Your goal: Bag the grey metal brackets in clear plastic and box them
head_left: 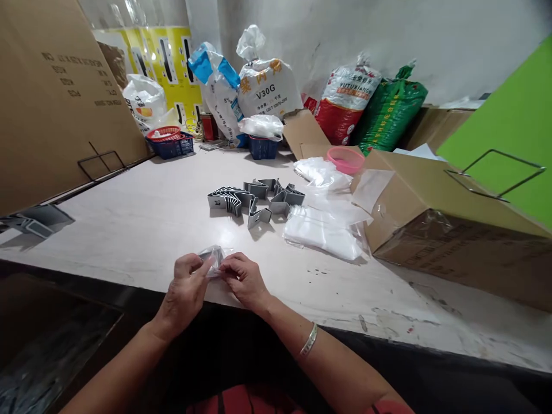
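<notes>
Near the table's front edge, my left hand (pixel 184 287) is closed on a clear plastic bag (pixel 214 265) with a grey metal bracket inside it. My right hand (pixel 245 280) pinches the right side of the same bag, fingertips pressed together. Beyond the hands stand several bent grey metal brackets (pixel 226 198), some nested in a row and others loose and angled. To their right lies a stack of clear plastic bags (pixel 323 231), with more crumpled bags (pixel 323 173) behind it.
An open cardboard box (pixel 457 259) stands at the right, a tall carton (pixel 64 103) at the left. A pink basket (pixel 345 159), blue baskets (pixel 264 148) and filled sacks (pixel 269 89) line the back. More brackets (pixel 38 221) lie at the left edge.
</notes>
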The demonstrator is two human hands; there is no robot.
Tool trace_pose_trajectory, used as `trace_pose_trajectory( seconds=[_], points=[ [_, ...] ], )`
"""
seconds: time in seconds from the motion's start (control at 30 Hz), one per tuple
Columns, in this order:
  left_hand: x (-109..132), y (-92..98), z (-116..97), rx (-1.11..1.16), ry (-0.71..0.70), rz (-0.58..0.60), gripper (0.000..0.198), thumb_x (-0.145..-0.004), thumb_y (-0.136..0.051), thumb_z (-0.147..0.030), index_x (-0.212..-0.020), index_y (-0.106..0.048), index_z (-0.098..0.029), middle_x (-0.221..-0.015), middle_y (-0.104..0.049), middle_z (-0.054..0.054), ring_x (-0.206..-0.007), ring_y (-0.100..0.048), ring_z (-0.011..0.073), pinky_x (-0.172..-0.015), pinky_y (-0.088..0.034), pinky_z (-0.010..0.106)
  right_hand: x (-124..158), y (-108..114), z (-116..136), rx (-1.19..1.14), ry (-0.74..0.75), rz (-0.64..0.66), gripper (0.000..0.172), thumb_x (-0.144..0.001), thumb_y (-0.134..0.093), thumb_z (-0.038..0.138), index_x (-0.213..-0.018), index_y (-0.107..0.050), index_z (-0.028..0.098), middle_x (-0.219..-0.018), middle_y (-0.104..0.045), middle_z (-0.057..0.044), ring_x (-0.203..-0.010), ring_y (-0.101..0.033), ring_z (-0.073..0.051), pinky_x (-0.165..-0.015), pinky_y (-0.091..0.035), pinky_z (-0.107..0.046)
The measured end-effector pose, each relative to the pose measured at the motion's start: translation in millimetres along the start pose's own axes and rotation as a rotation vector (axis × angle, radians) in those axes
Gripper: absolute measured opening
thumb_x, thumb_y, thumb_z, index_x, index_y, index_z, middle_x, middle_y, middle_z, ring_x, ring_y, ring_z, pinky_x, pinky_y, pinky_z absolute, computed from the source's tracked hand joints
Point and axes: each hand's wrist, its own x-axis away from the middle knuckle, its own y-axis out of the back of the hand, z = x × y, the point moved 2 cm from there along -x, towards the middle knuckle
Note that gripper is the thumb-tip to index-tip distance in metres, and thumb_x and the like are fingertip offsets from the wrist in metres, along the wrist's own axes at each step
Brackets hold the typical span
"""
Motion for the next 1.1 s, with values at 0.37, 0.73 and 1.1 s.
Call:
trace_pose_trajectory(
  seconds=[0.37, 0.73, 1.1],
  points=[
    [7, -9.3, -1, -0.335, -0.131, -0.106, 0.021, -0.076, -0.054, -0.009, -0.097, -0.057, -0.013, -0.072, -0.065, 0.007, -0.070, -0.059, 0.0190, -0.066, -0.044, 0.033, -39, -13, 23, 0.866, -0.092, 0.236, 0.022, -0.081, -0.043, 0.023, -0.101, -0.053, 0.021, -0.084, -0.058, -0.005, -0.066, -0.056, -0.016, -0.056, -0.040, -0.025],
    [9, -23.1, 36, 0.027, 0.448, -0.175, 0.021, -0.070, -0.057, -0.029, -0.086, -0.048, -0.018, -0.100, -0.055, 0.011, -0.080, -0.058, 0.0198, -0.059, -0.051, 0.032, -51, -19, 10, 0.822, -0.119, 0.272, 0.021, -0.080, -0.049, 0.026, -0.100, -0.052, 0.019, -0.090, -0.059, -0.005, -0.078, -0.056, -0.016, -0.063, -0.041, -0.024],
    [-41, -10.1, 78, -0.306, 0.108, 0.276, 0.006, -0.065, -0.046, -0.025, -0.063, -0.046, -0.020, -0.060, -0.052, 0.004, -0.051, -0.051, 0.0188, -0.045, -0.037, 0.027, -14, 101, 6, 0.906, -0.186, 0.047, 0.025, -0.082, -0.049, 0.021, -0.105, -0.056, 0.017, -0.087, -0.057, -0.006, -0.066, -0.054, -0.013, -0.061, -0.045, -0.027]
  ],
)
